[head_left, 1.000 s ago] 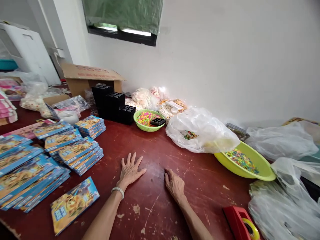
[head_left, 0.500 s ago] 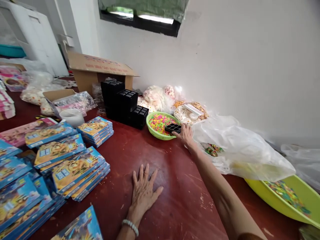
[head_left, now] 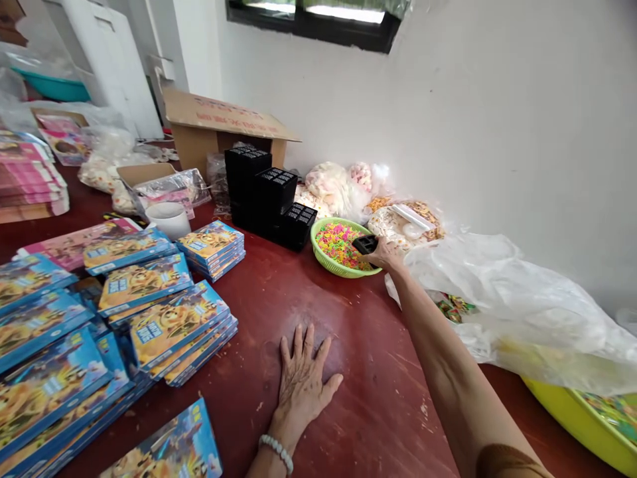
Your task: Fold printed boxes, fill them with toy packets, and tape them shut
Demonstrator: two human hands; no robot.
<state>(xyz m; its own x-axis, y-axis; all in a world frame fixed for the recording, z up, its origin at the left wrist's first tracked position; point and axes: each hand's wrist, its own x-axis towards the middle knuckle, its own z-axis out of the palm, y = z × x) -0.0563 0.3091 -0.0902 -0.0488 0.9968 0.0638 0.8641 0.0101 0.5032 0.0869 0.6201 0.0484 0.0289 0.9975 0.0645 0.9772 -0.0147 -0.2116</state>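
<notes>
My right hand is stretched far forward and closed on a small black compartment tray, which is tilted over the right side of a green basket. Small pink, yellow and green pieces fill the basket. Part of the tray is hidden by my fingers. Flat on the dark red table lies my left hand, fingers spread, holding nothing. A bead bracelet circles that wrist.
Blue picture boxes lie in stacks on the left. Black trays are piled before a cardboard box. Clear bags lie by the wall. At right, plastic sheeting partly covers a yellow tub.
The black tray in my right hand has tipped up from nearly level over the basket. The view has shifted, so the scene sits further right. My left hand stays flat on the table.
</notes>
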